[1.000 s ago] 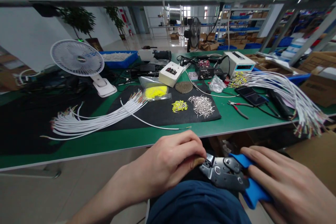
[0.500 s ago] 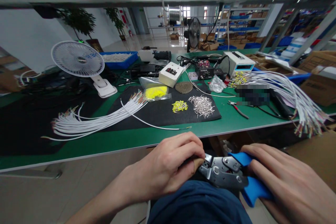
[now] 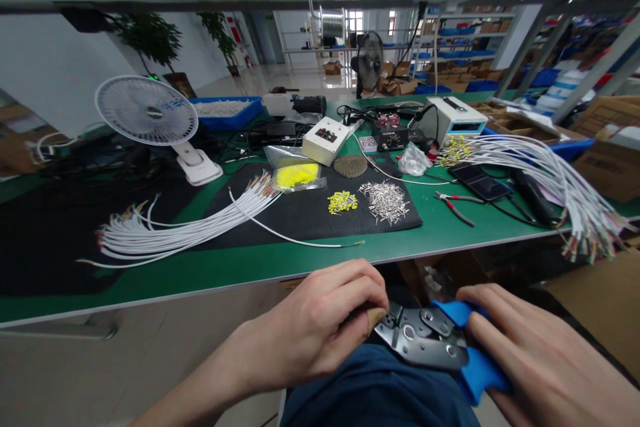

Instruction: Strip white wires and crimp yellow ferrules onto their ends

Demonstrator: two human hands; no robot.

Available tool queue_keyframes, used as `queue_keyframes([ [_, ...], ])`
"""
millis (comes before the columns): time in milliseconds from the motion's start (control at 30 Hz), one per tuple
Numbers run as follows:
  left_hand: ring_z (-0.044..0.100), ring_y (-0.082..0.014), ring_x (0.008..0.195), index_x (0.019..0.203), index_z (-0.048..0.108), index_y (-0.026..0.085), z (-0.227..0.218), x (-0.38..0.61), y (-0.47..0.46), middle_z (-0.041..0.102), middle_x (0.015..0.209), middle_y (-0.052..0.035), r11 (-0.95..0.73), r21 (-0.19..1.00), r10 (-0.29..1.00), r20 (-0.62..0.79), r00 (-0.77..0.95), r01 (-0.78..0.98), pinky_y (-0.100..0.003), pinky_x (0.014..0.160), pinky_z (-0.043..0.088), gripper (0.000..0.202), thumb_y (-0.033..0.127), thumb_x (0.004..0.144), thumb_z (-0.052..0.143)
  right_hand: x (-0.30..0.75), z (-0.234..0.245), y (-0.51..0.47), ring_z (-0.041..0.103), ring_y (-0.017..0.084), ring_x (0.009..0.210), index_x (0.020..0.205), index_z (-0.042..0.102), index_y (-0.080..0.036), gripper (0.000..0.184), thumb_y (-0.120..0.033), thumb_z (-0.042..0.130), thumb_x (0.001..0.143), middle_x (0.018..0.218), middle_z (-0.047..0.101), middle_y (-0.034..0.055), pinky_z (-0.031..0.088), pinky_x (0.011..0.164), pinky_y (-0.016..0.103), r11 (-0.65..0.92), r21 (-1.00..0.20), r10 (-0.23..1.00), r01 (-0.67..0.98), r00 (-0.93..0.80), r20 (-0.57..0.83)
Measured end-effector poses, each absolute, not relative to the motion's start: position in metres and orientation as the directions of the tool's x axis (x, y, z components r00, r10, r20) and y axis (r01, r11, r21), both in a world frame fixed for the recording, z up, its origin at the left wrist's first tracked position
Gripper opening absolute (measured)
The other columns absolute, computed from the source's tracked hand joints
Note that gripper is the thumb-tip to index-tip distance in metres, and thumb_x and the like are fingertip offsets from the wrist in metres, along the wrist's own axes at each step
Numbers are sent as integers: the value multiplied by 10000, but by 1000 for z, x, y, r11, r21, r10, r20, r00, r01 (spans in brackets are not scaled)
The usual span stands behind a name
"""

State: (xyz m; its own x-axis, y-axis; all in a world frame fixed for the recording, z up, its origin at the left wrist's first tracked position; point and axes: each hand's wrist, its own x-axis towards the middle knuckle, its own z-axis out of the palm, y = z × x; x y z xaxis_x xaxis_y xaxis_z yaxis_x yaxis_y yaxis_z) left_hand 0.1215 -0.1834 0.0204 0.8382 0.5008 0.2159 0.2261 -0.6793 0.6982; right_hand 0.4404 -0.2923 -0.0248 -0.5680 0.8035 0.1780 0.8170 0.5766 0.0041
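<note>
Below the bench edge, over my lap, my right hand (image 3: 535,353) is wrapped round the blue handles of a crimping tool (image 3: 430,343). Its grey metal jaws point left toward my left hand (image 3: 320,320). That hand is curled in a pinch at the jaw tips; what the fingertips hold is hidden. On the green bench (image 3: 210,267) lie a bundle of white wires (image 3: 180,230), one loose white wire (image 3: 295,238), a heap of yellow sleeves (image 3: 342,201) and a heap of metal terminals (image 3: 385,201) on a black mat (image 3: 310,213).
A small white fan (image 3: 150,117) stands at the back left, with a blue tray (image 3: 225,110) behind it. A second wire bundle (image 3: 555,180) hangs over the right edge. Red-handled pliers (image 3: 455,203), a phone (image 3: 479,181), a white control box (image 3: 326,140) and cardboard boxes (image 3: 607,153) are to the right.
Both hands and the crimping tool have barely shifted, dropping slightly in view. The bench items are unchanged.
</note>
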Motion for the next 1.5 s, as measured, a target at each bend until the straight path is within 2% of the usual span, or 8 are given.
queue_keyframes([
  [300,645,-178,985,1082,630,180,-5,118,-169,672,1102,-66,-701,625,533,138,835,344,-279,894,506,139,222,1099,498,438,-73,-290,712,398,1083,1217,588,-145,514,-129,576,703,1263,677,217,647,850,543,571,-256,817,780,-509,270],
  [433,616,-246,1080,1120,646,162,-52,115,-132,659,1163,-105,-670,410,733,232,640,619,-397,968,499,140,213,1087,519,433,-90,-296,732,243,884,1019,656,-201,110,-224,568,958,1043,737,79,600,765,292,294,-676,955,676,-243,172],
  [567,600,-306,1030,1059,682,149,-89,117,-103,659,1085,-129,-641,346,766,226,602,685,-466,916,499,100,210,1038,606,420,-93,-307,744,252,878,902,774,-221,307,-524,727,916,888,771,24,571,837,237,-130,-889,983,439,175,-57],
  [767,605,-259,924,1024,594,165,-82,124,-131,628,1008,-99,-614,428,786,257,562,663,-431,882,483,180,213,1100,438,404,-87,-309,732,244,881,972,827,-239,399,-616,731,887,974,797,57,572,718,237,-275,-952,923,136,315,-222],
  [900,639,-146,842,1151,477,211,-69,133,-187,638,971,-20,-561,619,804,250,540,550,-269,783,512,125,216,1133,353,384,-72,-290,697,265,1107,773,793,-275,283,-541,792,868,1116,781,35,495,1032,310,-157,-974,942,164,322,-98],
  [1067,619,-121,798,1165,500,261,-70,146,-240,640,961,6,-210,947,876,71,477,245,-249,741,492,134,331,1139,389,353,-54,-270,674,300,1195,929,845,-325,160,-458,848,840,1207,760,39,489,1078,422,-48,-986,967,159,256,-6],
  [1267,601,-125,805,1188,538,260,-74,151,-252,635,938,-1,-95,990,871,35,490,100,-243,731,480,172,369,1132,417,343,-58,-268,714,281,1126,893,826,-294,167,-444,872,833,1175,767,53,551,1009,397,-29,-997,985,74,174,-16],
  [1500,626,-145,930,1166,682,255,-67,156,-246,644,1031,-22,-184,981,886,138,442,62,-247,827,482,138,285,1075,583,338,-48,-272,702,293,1116,861,821,-284,166,-443,864,841,1190,752,55,516,1009,421,-41,-998,975,49,221,-29],
])
